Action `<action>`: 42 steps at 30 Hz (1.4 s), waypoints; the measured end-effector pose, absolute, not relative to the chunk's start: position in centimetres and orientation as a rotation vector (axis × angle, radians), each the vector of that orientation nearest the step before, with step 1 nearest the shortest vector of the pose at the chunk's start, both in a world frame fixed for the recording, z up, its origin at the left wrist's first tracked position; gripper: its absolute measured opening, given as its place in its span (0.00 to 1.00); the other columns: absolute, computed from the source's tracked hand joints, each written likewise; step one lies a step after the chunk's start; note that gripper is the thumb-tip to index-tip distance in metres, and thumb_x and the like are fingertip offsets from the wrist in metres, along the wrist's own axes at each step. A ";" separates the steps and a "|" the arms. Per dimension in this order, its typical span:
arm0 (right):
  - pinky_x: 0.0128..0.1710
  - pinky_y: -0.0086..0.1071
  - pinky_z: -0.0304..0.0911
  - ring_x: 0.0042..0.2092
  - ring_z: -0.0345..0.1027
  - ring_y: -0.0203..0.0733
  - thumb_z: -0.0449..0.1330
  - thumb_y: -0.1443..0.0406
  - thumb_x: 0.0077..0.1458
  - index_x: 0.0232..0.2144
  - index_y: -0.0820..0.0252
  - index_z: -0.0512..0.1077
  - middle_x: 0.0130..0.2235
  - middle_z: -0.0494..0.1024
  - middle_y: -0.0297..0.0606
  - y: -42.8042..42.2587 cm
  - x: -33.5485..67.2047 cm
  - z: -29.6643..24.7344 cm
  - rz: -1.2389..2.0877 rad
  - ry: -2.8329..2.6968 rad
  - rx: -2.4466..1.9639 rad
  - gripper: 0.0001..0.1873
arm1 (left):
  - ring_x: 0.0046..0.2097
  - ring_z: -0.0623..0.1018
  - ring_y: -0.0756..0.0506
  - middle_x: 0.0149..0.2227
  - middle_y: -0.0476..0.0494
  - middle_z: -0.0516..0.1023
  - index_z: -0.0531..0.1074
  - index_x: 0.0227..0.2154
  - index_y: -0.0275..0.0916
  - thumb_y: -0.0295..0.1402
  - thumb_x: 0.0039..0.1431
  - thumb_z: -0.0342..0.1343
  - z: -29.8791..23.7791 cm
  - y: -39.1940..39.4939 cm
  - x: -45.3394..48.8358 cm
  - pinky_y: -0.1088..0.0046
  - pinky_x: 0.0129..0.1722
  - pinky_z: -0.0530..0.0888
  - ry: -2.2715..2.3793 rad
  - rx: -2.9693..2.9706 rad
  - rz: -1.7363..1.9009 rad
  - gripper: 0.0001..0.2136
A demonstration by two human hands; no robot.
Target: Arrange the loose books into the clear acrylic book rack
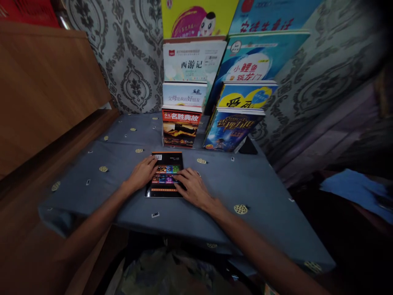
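Observation:
A book (167,160) lies flat on the table, its black cover up, with a barcode at the top left, two rows of small coloured pictures and an orange strip along the top. My left hand (143,172) rests on its left edge, fingers stretched out toward the barcode. Across the right edge lies my right hand (194,186), fingers spread over the cover near the pictures. Neither hand wraps around the book. Just beyond it, a red-topped book (181,128) and a blue book (230,128) stand upright at the front of two stacked rows.
Behind them rise more books, including a white one (192,57), a teal one (260,51) and a yellow-green one (196,16). A grey-blue cloth with pineapple prints covers the table (119,196). Patterned curtain (132,61) hangs behind. Wooden furniture (46,90) stands left; blue fabric (356,190) lies right.

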State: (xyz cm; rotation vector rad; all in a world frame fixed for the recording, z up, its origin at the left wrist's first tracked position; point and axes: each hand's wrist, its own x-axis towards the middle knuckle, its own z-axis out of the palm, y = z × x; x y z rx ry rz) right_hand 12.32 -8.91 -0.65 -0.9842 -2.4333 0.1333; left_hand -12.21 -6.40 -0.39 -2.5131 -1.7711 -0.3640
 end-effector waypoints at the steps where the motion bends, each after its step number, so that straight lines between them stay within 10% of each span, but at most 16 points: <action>1: 0.44 0.45 0.65 0.46 0.66 0.50 0.57 0.64 0.63 0.45 0.61 0.76 0.44 0.78 0.45 -8.9 12.4 -0.6 0.136 -2.431 -0.977 0.11 | 0.61 0.70 0.40 0.61 0.36 0.69 0.66 0.58 0.36 0.34 0.69 0.46 -0.6 -6.3 -12.3 0.60 0.61 0.67 -1.760 -2.510 -0.370 0.17; 42: 0.44 0.44 0.68 0.45 0.65 0.49 0.57 0.64 0.63 0.46 0.60 0.76 0.44 0.76 0.46 -8.0 12.6 -1.2 0.263 -2.391 -0.883 0.12 | 0.63 0.69 0.44 0.64 0.38 0.67 0.67 0.59 0.37 0.37 0.70 0.41 0.4 -5.7 -14.0 0.61 0.63 0.66 -1.547 -2.829 -0.377 0.20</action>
